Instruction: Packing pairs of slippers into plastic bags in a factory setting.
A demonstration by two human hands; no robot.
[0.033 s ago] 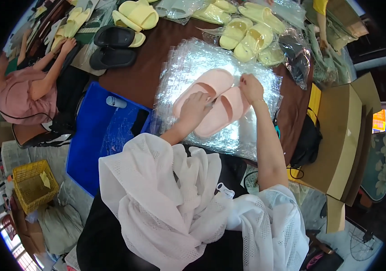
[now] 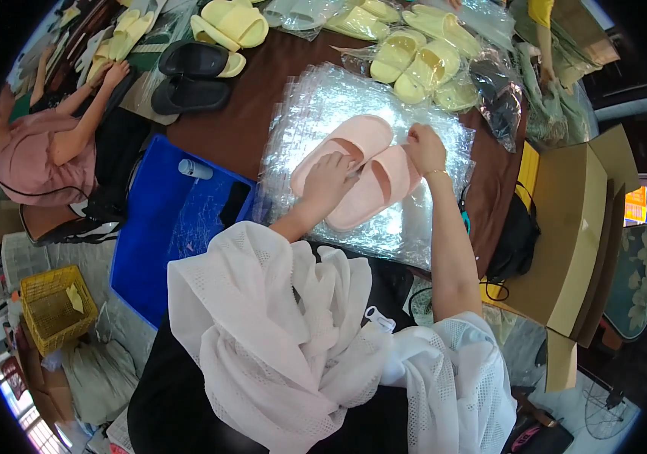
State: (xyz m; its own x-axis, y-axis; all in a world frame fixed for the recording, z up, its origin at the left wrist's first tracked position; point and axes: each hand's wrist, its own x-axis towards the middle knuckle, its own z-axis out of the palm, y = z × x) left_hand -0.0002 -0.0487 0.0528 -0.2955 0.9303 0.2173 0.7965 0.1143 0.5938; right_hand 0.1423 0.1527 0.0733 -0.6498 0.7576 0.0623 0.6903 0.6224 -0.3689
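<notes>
A pair of pale pink slippers [image 2: 361, 206] rests on a stack of clear plastic bags [image 2: 323, 98] in front of me. Across the inner edges of the two slippers lies my left hand [image 2: 328, 181], its fingers bent over the left one and its fingertips partly hidden between the pair. Beside the toe of the right slipper, my right hand [image 2: 425, 147] is closed with the fingers pinched together. Whatever is between those fingertips is too small to make out.
Bagged yellow slippers [image 2: 414, 64] and black slippers [image 2: 191, 94] lie at the table's far side. A blue bin [image 2: 141, 242] stands left, an open cardboard box [image 2: 558, 242] right. Another person [image 2: 58, 155] works at far left; another person's arm [image 2: 544, 45] shows at far right.
</notes>
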